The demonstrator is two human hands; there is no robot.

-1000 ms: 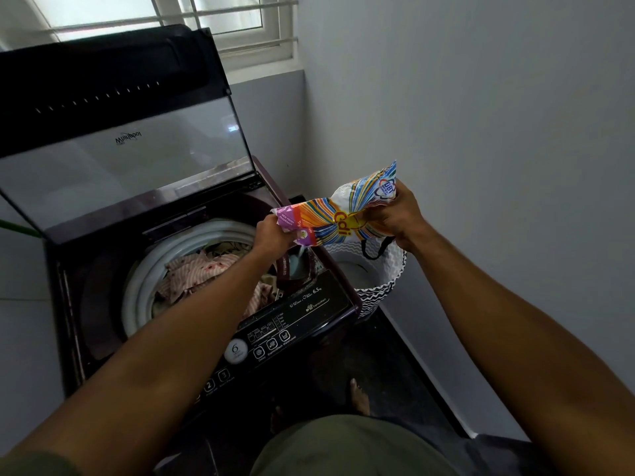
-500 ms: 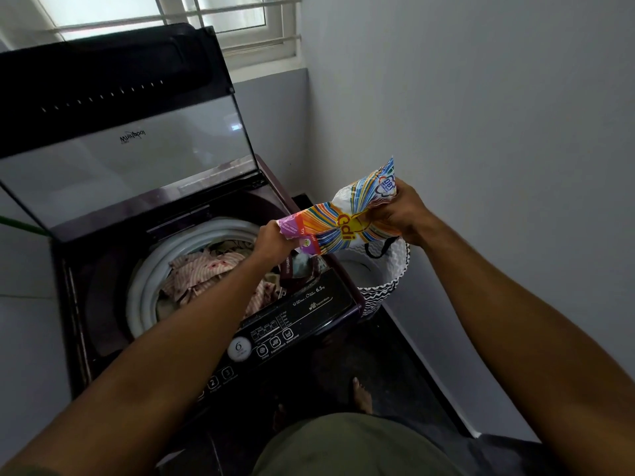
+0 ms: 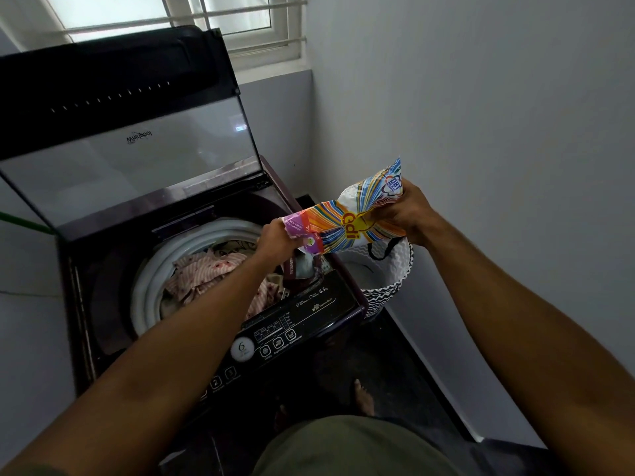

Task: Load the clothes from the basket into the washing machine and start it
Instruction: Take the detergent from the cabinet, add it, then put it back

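A dark top-load washing machine (image 3: 330,304) stands with its glass lid (image 3: 137,159) raised. Striped and spotted clothes (image 3: 209,273) fill its white-rimmed drum. Over the machine's right front corner I hold a colourful detergent packet (image 3: 347,221), tilted with its lower end down to the left. My left hand (image 3: 275,240) pinches that lower end above the open detergent drawer (image 3: 304,269), which shows pale powder. My right hand (image 3: 405,214) grips the packet's upper end. A white laundry basket (image 3: 391,286) with a black zigzag pattern sits on the floor to the right of the machine.
The control panel (image 3: 275,338) with a round dial and buttons faces me along the machine's front. A white wall runs close on the right, a window sits behind the lid. My bare feet (image 3: 364,396) stand on the dark floor.
The packet and both hands stay over the drawer, tilted much the same. The view has shifted slightly.
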